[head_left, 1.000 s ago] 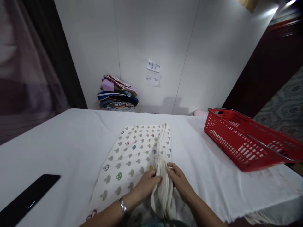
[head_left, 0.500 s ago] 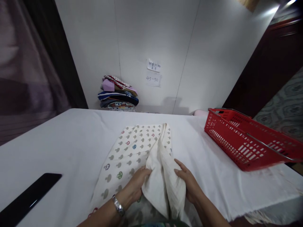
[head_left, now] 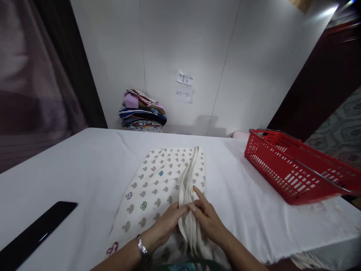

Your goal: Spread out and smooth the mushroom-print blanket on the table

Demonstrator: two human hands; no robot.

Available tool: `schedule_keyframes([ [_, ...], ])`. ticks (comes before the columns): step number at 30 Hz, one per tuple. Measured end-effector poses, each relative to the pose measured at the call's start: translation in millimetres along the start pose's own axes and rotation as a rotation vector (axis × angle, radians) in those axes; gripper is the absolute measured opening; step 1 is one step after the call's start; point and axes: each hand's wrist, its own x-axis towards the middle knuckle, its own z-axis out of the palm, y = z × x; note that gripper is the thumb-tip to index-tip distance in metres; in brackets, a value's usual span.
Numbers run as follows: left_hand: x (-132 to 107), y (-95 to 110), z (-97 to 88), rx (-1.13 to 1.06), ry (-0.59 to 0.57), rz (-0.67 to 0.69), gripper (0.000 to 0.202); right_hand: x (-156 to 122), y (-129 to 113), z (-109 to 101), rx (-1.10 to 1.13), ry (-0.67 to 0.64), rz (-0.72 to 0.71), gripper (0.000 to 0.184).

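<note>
Pinching raised folds (head_left: 188, 180) of the mushroom-print cloth (head_left: 152, 186), the left hand (head_left: 167, 222) sat on the side of them away from the red basket (head_left: 278, 162). The right hand (head_left: 210, 222) was on the basket side, index finger stretched out along the print, thumb tip close by the left thumb; how firmly it gripped couldn't be told, as the folds hid its other fingers. Left fingers partly hidden too.

Key relation: the folds stood up between the two hands, long axis running lengthwise, out from the body toward the wall. Both hands had them near the body end, about equally near; most of the visible length lay ahead of the grip, a loose end hung back toward the body.

Cloth lay left of the basket on the white-covered table (head_left: 234, 188), longer than wide. Its wide flat panel spread on the left hand's side, away from the basket; only a narrow printed strip showed on the basket side of the folds.
</note>
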Motion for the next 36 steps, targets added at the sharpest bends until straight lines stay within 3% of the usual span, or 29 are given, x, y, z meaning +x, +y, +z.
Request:
schedule_keyframes([
  [6,4,-10,-9.6,-0.006,0.164,-0.072,0.033,0,7,9,0.206,0.002,0.107,0.071],
  [13,2,-3,-4.4,-0.007,0.107,-0.065,0.029,-1,15,14,0.295,0.000,0.150,0.073],
  [19,4,-7,-6.7,0.038,0.205,-0.030,0.012,2,19,15,0.338,0.010,0.204,0.078],
  [27,-1,-3,-5.4,0.112,0.013,-0.009,0.035,1,19,14,0.272,0.036,0.204,0.082],
  [32,-2,3,-7.9,0.123,-0.023,-0.052,0.045,0,19,12,0.342,0.012,0.188,0.083],
  [36,0,1,-16.5,-0.004,-0.042,-0.089,0.048,-2,17,9,0.462,0.101,0.207,0.077],
])
